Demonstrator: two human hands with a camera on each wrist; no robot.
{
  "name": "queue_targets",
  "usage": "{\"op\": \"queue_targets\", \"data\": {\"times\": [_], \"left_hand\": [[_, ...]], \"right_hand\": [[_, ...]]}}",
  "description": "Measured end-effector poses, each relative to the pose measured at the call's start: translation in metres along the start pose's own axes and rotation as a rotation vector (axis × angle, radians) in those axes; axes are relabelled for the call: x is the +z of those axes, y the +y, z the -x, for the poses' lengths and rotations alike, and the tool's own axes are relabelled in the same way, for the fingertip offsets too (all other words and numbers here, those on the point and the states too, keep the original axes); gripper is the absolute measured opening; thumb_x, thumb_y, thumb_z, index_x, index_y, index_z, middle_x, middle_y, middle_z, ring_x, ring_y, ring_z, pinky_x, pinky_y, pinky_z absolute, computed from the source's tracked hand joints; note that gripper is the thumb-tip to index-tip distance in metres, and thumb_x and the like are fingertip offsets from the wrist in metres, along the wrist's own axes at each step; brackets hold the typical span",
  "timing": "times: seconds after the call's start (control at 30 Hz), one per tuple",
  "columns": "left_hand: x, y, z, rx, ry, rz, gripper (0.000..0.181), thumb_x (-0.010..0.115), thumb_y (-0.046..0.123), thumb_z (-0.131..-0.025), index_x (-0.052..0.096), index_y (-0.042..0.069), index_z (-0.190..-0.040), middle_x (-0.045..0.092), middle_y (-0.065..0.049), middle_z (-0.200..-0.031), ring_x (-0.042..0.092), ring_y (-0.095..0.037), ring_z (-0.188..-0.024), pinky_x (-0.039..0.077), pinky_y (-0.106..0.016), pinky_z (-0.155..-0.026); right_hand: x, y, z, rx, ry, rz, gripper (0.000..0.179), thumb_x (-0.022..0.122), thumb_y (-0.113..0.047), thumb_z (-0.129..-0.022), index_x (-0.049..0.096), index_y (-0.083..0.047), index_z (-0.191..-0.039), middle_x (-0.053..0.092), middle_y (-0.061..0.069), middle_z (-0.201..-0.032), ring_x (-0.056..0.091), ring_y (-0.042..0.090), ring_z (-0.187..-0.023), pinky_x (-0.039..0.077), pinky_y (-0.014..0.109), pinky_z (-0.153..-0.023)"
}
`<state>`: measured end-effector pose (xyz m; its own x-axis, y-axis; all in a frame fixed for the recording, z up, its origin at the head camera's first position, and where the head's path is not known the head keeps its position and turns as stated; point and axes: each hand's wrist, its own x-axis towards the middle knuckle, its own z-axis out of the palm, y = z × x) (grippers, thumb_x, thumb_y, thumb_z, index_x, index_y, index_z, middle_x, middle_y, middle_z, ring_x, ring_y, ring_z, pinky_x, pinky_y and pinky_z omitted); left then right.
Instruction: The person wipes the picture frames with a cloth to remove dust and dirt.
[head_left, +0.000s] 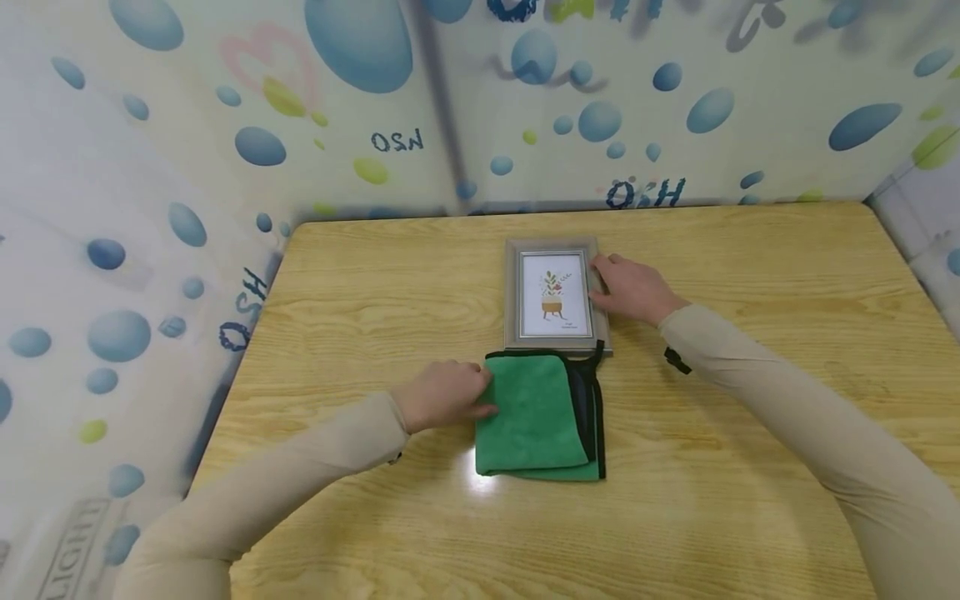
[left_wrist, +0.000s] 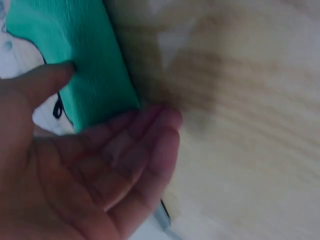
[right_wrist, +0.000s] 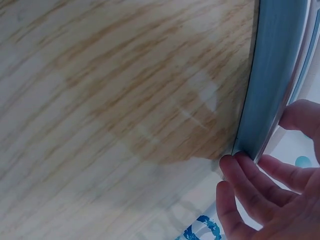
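A folded green cloth with black edging and a black loop lies on the wooden table. My left hand holds its left edge; in the left wrist view the thumb lies on the cloth and the fingers curve along its edge. Just beyond the cloth lies a picture frame, face up, with a silvery-grey border around a print of a potted plant. My right hand grips the right side of the frame, thumb over the front and fingertips at the outer edge.
The pale wood table stretches around both things. Behind it hangs a white backdrop printed with blue and green spots, which continues down the left side. A dark band shows at my right cuff.
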<state>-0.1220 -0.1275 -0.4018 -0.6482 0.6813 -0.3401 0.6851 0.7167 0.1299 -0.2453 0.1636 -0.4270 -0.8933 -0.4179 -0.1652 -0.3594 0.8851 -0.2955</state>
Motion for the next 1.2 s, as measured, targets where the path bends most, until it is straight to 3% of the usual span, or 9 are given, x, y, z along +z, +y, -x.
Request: {"op": "queue_targets", "data": {"times": [0.23, 0.5, 0.7, 1.0, 1.1, 1.2], "left_hand": [[0.003, 0.012, -0.009, -0.067, 0.010, 0.072, 0.037, 0.076, 0.026, -0.086, 0.057, 0.001, -0.104, 0.061, -0.005, -0.079, 0.059, -0.017, -0.068, 0.052, -0.032, -0.056], [0.006, 0.016, -0.012, -0.019, 0.097, 0.159, 0.029, 0.069, 0.004, -0.086, 0.049, 0.002, -0.106, 0.055, -0.005, -0.079, 0.053, -0.016, -0.062, 0.047, -0.031, -0.051], [0.004, 0.014, -0.011, 0.024, 0.186, 0.221, 0.038, 0.063, -0.006, -0.084, 0.044, 0.000, -0.116, 0.053, -0.012, -0.096, 0.050, -0.017, -0.056, 0.045, -0.027, -0.048], [-0.025, -0.003, -0.014, 0.080, 0.350, 0.231, 0.037, 0.057, -0.019, -0.079, 0.046, 0.003, -0.107, 0.046, -0.009, -0.092, 0.049, -0.020, -0.070, 0.047, -0.029, -0.059], [-0.039, -0.011, -0.019, 0.080, 0.351, 0.189, 0.039, 0.055, -0.021, -0.080, 0.048, 0.001, -0.111, 0.049, -0.012, -0.095, 0.052, -0.022, -0.073, 0.049, -0.031, -0.064], [-0.051, -0.022, -0.027, 0.065, 0.309, 0.137, 0.041, 0.058, -0.021, -0.080, 0.051, 0.000, -0.115, 0.051, -0.014, -0.099, 0.053, -0.023, -0.076, 0.050, -0.033, -0.067]], "right_hand": [[0.001, -0.001, 0.000, -0.006, 0.002, 0.005, 0.051, 0.060, -0.019, -0.093, 0.044, 0.008, -0.133, 0.056, 0.021, -0.102, 0.052, 0.028, -0.078, 0.047, 0.041, -0.065], [0.003, -0.003, 0.000, -0.030, 0.018, 0.017, 0.050, 0.062, -0.019, -0.092, 0.046, 0.008, -0.131, 0.056, 0.022, -0.101, 0.052, 0.028, -0.077, 0.048, 0.041, -0.064], [0.004, -0.001, -0.001, -0.049, 0.029, 0.032, 0.046, 0.063, -0.019, -0.091, 0.048, 0.009, -0.125, 0.055, 0.019, -0.093, 0.050, 0.026, -0.071, 0.046, 0.039, -0.059], [0.005, -0.002, -0.001, -0.058, 0.046, 0.051, 0.046, 0.064, -0.018, -0.091, 0.048, 0.010, -0.124, 0.054, 0.020, -0.093, 0.050, 0.027, -0.071, 0.046, 0.040, -0.060], [0.004, -0.003, -0.001, -0.065, 0.041, 0.063, 0.041, 0.064, -0.018, -0.091, 0.050, 0.010, -0.117, 0.054, 0.019, -0.090, 0.049, 0.026, -0.070, 0.046, 0.040, -0.059], [0.003, -0.005, -0.002, -0.066, 0.033, 0.081, 0.035, 0.065, -0.017, -0.090, 0.052, 0.008, -0.110, 0.053, 0.017, -0.087, 0.049, 0.025, -0.069, 0.046, 0.038, -0.058]]}}
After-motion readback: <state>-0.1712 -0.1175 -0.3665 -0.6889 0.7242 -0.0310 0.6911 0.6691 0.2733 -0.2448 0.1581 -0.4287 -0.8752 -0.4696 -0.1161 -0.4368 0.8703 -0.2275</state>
